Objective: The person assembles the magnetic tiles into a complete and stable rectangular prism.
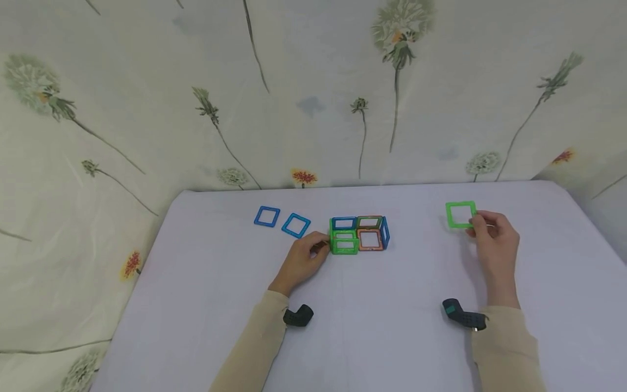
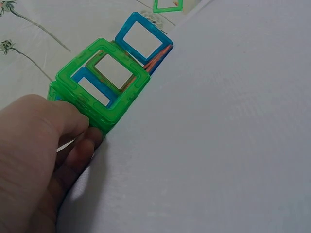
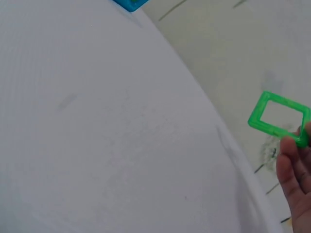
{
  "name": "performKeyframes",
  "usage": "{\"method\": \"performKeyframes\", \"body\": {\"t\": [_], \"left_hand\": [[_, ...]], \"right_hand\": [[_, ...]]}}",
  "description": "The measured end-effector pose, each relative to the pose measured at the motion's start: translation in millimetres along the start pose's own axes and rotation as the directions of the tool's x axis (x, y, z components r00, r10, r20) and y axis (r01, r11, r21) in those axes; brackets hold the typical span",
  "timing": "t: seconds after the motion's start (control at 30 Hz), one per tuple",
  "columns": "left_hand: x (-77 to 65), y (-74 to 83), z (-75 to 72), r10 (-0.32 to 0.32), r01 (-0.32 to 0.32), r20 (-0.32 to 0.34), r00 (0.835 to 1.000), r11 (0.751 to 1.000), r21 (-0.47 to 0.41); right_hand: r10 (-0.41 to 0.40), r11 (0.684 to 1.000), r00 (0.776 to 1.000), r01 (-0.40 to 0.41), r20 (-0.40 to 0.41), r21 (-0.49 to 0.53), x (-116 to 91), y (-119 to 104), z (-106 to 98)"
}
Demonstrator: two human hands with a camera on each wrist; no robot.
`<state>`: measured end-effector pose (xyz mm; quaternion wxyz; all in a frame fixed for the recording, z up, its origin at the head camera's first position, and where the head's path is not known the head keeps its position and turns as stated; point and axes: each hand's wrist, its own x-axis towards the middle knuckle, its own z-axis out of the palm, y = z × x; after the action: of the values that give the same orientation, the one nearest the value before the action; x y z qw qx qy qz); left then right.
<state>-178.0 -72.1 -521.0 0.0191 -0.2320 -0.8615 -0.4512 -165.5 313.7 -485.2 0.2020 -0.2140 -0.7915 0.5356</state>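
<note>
In the middle of the table stands a small open structure of square magnetic tiles (image 1: 369, 239), with green, blue and orange frames joined together. My left hand (image 1: 305, 260) is at its left end, thumb and fingers pinching the edge of a green tile (image 2: 104, 119) there. Some of those fingertips are hidden behind the tile in the head view. Off to the right, my right hand (image 1: 497, 250) pinches a single green square magnetic tile (image 1: 448, 215) by its right side, apart from the structure. The same loose tile (image 3: 258, 112) shows in the right wrist view.
Two loose blue square tiles (image 1: 259, 223) (image 1: 289, 219) lie left of the structure, beyond my left hand. The white table (image 1: 392, 326) ends at the back against a flowered cloth (image 1: 323, 136). A black wrist camera (image 1: 300, 316) is on each sleeve.
</note>
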Motion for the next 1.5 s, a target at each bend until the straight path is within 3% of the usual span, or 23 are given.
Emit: {"method": "performKeyframes", "body": {"t": [0.23, 0.57, 0.83, 1.13, 1.5], "left_hand": [[-0.6, -0.4, -0.2, 0.001, -0.001, -0.003, 1.0, 1.0, -0.001], [-0.9, 0.8, -0.7, -0.003, 0.003, 0.004, 1.0, 1.0, -0.001], [-0.5, 4.2, -2.0, -0.011, 0.012, 0.004, 1.0, 1.0, -0.017], [-1.0, 5.6, -2.9, -0.02, 0.02, 0.008, 1.0, 0.999, -0.026], [-0.9, 4.7, -2.8, -0.012, 0.012, 0.003, 1.0, 1.0, -0.023]], "right_hand": [[0.025, 0.998, 0.999, -0.028, 0.044, 0.062, -1, -6, -2], [-0.084, 0.996, 0.989, 0.085, 0.123, -0.002, -4, -7, -2], [-0.168, 0.985, 0.982, 0.165, 0.09, 0.041, -7, -15, -3], [-0.193, 0.978, 0.979, 0.187, 0.065, 0.093, -10, -26, -1], [-0.276, 0.956, 0.959, 0.267, 0.069, 0.118, -17, -39, 8]]}}
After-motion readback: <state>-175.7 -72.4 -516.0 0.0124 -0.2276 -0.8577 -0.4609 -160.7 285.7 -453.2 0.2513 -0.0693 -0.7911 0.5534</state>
